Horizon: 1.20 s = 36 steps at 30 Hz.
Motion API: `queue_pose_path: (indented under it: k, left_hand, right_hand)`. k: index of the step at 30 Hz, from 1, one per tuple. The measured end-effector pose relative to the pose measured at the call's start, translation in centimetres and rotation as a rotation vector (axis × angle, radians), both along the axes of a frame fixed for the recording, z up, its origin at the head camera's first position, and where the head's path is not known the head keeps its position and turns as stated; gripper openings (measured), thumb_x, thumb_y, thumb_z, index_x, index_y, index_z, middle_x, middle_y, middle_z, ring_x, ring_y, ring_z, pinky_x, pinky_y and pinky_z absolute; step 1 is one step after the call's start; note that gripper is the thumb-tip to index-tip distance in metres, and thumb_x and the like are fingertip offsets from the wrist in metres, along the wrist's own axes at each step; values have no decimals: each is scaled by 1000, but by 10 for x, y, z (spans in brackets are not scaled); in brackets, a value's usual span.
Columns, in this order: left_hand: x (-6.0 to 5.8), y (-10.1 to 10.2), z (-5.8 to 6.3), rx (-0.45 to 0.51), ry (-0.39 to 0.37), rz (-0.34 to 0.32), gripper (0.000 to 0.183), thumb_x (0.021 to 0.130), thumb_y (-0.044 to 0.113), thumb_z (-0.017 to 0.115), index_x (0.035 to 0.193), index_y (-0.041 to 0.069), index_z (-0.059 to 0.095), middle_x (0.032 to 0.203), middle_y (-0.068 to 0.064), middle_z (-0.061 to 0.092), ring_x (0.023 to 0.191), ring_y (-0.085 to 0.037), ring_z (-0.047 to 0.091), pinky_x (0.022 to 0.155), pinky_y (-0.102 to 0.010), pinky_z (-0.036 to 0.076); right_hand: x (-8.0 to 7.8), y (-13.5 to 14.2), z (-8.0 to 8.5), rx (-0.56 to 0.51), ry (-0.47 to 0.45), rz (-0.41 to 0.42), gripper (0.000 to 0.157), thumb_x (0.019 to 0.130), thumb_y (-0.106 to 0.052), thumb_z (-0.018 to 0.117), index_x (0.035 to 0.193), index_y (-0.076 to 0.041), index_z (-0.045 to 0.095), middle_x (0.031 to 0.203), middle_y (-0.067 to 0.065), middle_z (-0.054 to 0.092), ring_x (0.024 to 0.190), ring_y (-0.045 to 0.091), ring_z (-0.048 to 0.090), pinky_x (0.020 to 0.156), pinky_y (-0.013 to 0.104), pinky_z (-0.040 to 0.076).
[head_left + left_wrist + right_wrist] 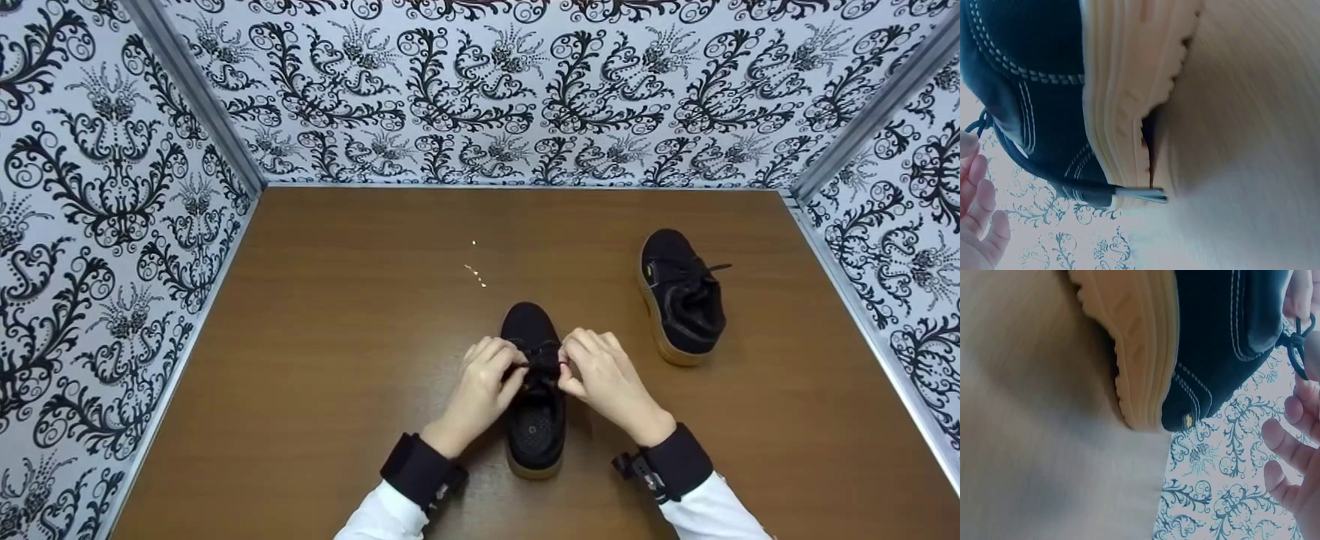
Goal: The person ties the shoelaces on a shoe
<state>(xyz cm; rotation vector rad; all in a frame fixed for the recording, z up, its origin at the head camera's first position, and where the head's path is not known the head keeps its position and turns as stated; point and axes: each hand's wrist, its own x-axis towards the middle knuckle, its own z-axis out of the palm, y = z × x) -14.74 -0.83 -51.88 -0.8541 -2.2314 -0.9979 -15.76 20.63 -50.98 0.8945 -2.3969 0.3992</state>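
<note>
A black shoe (527, 324) with a tan sole stands upright on the wooden table, its toe facing away from me. My left hand (484, 375) is at the left side of its lacing, thumb and finger pinching the black shoelace. From the right, my right hand (602, 375) pinches the lace too. The right wrist view shows a knot with loops in the shoelace (1296, 340) between the fingertips of both hands. A loose lace end (1140, 194) with a pale tip hangs over the shoe's side in the left wrist view.
The second black shoe (671, 259) stands farther back to the right, one lace end sticking out. Small pale specks (475, 273) show on the table (360, 300) beyond the near shoe. Black-and-white patterned panels (480, 97) enclose the back and sides.
</note>
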Motion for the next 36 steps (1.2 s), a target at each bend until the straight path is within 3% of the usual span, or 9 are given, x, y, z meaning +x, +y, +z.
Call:
queue_pose_path:
  k: [5,11,14,18,21,26,29,33,36]
  left_hand:
    - [1,-9,-1,-36,51,12,9,82,5,67,84,10,59,84,0,57,79,-15,52,73,-31,44]
    - [7,-20,-3,-185,24,47,8,83,8,62,86,12,56,82,3,52,79,-14,53,82,-35,49]
    - [7,-26,-3,-240,42,60,14,79,8,66,85,12,55,81,4,51,78,-13,51,79,-32,49]
    - [6,-30,-3,-298,94,66,13,78,10,66,85,12,55,80,3,50,76,-15,47,67,-29,43]
    - [7,-31,-3,-297,82,65,13,78,10,65,85,12,54,80,3,51,76,-15,47,67,-30,43]
    - [9,-25,-7,-212,1,55,16,77,9,66,86,14,55,81,6,53,76,-12,49,70,-29,46]
    - [9,-19,-8,-174,-11,20,18,78,11,70,89,14,56,83,6,55,76,-11,48,71,-29,44]
    - [10,-14,-6,-166,13,1,16,80,13,72,92,13,61,86,5,60,80,-13,52,74,-31,46]
    - [11,-14,-2,-188,39,34,13,81,12,72,90,13,63,86,4,62,85,-14,56,78,-35,50]
  right_hand:
    - [-2,8,1,38,49,18,7,74,-11,57,81,-10,55,80,-2,50,70,14,47,64,31,36]
    - [-2,15,-2,65,37,77,6,75,-10,55,81,-9,53,75,-2,47,68,13,44,61,29,40]
    - [-1,18,-5,66,25,108,4,77,-9,53,81,-8,53,76,-1,46,68,13,43,62,29,43]
    - [0,20,-9,54,11,138,7,82,-9,48,82,-6,54,77,0,46,69,12,44,73,30,49]
    - [2,19,-12,27,-20,136,9,83,-10,46,84,-7,54,79,-1,47,71,10,44,77,29,50]
    - [7,15,-12,-53,-170,128,5,89,-12,57,93,-11,56,85,-4,53,75,7,48,71,26,46]
    - [8,12,-11,-52,-229,122,16,89,-17,64,102,-11,58,92,-2,58,81,9,54,82,32,50]
    - [4,10,-7,46,-160,116,18,87,-20,67,100,-10,60,92,0,59,85,14,58,85,36,50]
    - [1,13,-2,109,-62,121,11,85,-20,68,90,-11,61,87,0,58,82,17,56,73,34,48]
